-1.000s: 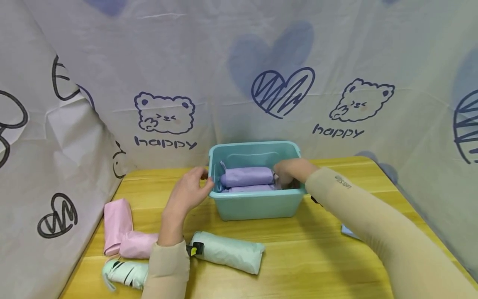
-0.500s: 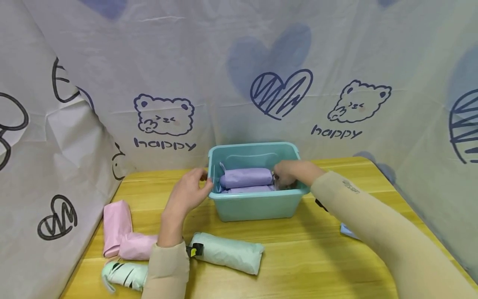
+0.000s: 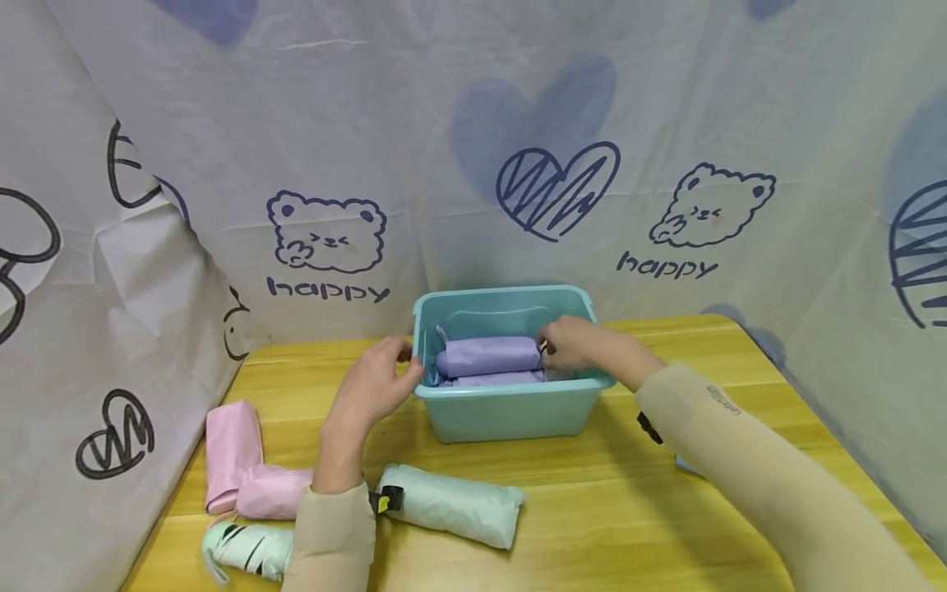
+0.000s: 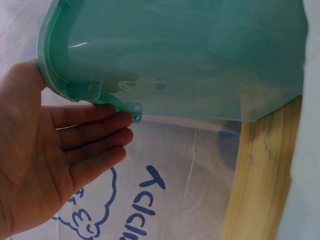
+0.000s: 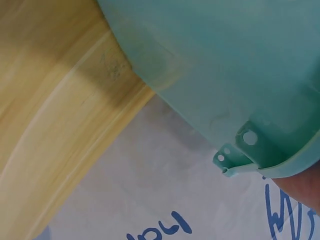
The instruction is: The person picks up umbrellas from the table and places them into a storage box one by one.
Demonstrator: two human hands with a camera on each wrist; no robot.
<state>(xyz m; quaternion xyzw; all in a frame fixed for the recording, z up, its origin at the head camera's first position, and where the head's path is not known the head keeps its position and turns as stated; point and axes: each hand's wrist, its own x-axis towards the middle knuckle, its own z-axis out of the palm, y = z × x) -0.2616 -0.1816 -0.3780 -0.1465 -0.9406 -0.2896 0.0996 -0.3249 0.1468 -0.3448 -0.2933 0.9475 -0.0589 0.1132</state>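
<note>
A turquoise plastic bin [image 3: 510,413] stands at the table's far side. Inside lie a purple roll [image 3: 491,356] with a loop at its left end, like a folded umbrella, and a second purple roll [image 3: 497,379] in front of it. My left hand [image 3: 376,382] is at the bin's left rim, the thumb behind the rim and the straight fingers [image 4: 95,135] along its outside. Reaching over the right wall, my right hand [image 3: 573,344] has bent fingers at the right end of the rear purple roll. Its fingertips are hidden; the right wrist view shows mainly the bin's outside.
A mint-green roll [image 3: 451,503] lies in front of the bin. On the left are two pink rolls [image 3: 233,456] [image 3: 274,492] and a mint one with black stripes [image 3: 255,549]. A blue item [image 3: 688,465] is mostly covered by my right forearm. A printed sheet hangs behind.
My right hand has risen slightly inside the bin, and its forearm has shifted right and toward me. My left hand and the purple rolls stay much as they were.
</note>
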